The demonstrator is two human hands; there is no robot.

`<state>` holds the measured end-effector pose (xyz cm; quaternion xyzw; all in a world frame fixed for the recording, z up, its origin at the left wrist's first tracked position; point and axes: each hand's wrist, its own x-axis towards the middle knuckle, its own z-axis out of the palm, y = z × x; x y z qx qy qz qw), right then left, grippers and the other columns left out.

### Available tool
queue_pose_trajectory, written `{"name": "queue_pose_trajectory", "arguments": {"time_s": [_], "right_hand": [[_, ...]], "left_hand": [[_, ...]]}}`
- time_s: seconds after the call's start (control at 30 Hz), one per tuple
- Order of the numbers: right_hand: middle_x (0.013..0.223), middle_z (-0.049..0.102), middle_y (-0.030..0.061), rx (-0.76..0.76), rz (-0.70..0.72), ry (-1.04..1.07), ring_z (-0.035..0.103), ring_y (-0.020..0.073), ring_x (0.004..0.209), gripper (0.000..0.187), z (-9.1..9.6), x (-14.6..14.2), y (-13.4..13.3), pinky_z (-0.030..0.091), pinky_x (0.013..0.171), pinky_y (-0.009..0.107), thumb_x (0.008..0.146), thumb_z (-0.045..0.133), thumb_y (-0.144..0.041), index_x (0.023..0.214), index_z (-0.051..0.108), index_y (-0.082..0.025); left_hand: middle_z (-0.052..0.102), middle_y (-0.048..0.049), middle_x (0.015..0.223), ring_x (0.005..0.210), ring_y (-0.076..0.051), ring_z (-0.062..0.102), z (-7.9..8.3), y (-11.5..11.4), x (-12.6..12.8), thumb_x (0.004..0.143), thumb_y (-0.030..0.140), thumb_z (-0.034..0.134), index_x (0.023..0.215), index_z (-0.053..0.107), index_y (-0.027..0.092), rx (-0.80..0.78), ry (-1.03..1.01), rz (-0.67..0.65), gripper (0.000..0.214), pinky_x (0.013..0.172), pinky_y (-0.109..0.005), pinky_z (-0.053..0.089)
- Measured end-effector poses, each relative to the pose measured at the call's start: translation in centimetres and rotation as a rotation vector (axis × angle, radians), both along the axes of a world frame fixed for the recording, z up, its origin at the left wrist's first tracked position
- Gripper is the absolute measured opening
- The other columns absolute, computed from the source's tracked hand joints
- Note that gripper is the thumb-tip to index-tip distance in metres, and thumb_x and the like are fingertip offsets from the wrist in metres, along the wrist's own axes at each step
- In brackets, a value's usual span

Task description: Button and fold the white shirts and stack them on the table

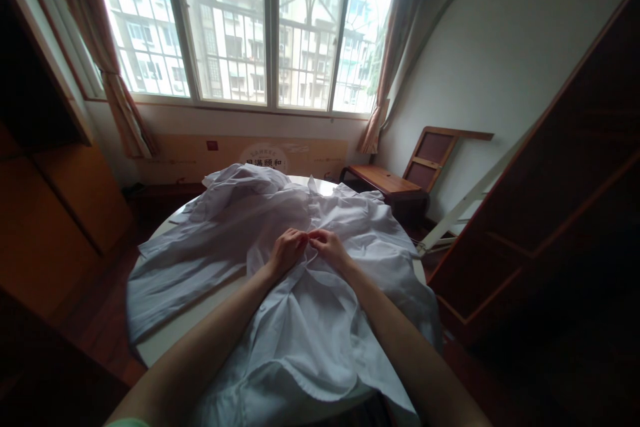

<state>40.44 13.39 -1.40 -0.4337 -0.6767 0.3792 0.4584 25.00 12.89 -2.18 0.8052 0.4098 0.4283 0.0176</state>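
A white button-front shirt lies spread over a round table, its sleeves fanned to both sides and its lower part hanging toward me. My left hand is closed, pinching the shirt's front edge near the middle. Right beside it, my right hand pinches the same edge, and the fingertips of both hands meet. Whatever small part sits between the fingertips, perhaps a button, is too small to make out. Folds of cloth rise around both hands.
The pale round table shows its rim at the left. Beyond it stand a wooden bench and a printed cardboard panel below the barred window. Dark wooden furniture leans in at the right; a cabinet stands at the left.
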Motion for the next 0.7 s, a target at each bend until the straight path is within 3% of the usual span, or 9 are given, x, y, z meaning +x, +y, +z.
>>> {"name": "queue_pose_trajectory", "arguments": {"time_s": [0.3,0.47,0.6,0.7], "right_hand": [[0.064,0.060,0.0013,0.132,-0.169,-0.181,0.053,0.0136,0.059,0.012,0.6,-0.7,-0.4,0.043,0.060,0.026,0.066,0.059,-0.030,0.067,0.059,-0.018],[0.063,0.059,0.0002,0.159,-0.356,-0.213,0.053,0.0145,0.062,0.007,2.3,-0.7,-0.1,0.043,0.063,0.027,0.063,0.059,-0.025,0.066,0.056,-0.019],[0.064,0.059,0.0001,0.179,-0.468,-0.291,0.054,0.0145,0.062,0.006,4.9,-0.6,1.5,0.043,0.065,0.027,0.062,0.058,-0.022,0.067,0.055,-0.019],[0.068,0.061,0.0016,0.200,-0.507,-0.369,0.056,0.0153,0.066,0.007,7.0,-0.5,3.3,0.043,0.068,0.027,0.062,0.060,-0.020,0.068,0.056,-0.018]], "left_hand": [[0.067,-0.0035,0.081,0.070,-0.013,0.061,0.6,-0.6,0.2,0.080,0.022,0.050,0.094,0.060,0.018,-0.178,-0.181,-0.039,0.017,0.067,-0.024,0.047],[0.067,-0.0027,0.078,0.069,-0.014,0.062,1.4,-0.4,0.3,0.082,0.025,0.048,0.098,0.054,0.018,-0.264,-0.245,-0.028,0.018,0.064,-0.024,0.047],[0.065,-0.0041,0.082,0.074,-0.016,0.060,3.4,-0.5,-0.1,0.082,0.025,0.048,0.092,0.055,0.018,-0.184,-0.169,0.074,0.015,0.069,-0.029,0.048],[0.062,-0.0061,0.092,0.087,-0.020,0.057,5.1,-1.2,-0.4,0.078,0.023,0.052,0.094,0.056,0.018,-0.054,-0.013,0.022,0.017,0.078,-0.033,0.047]]}}
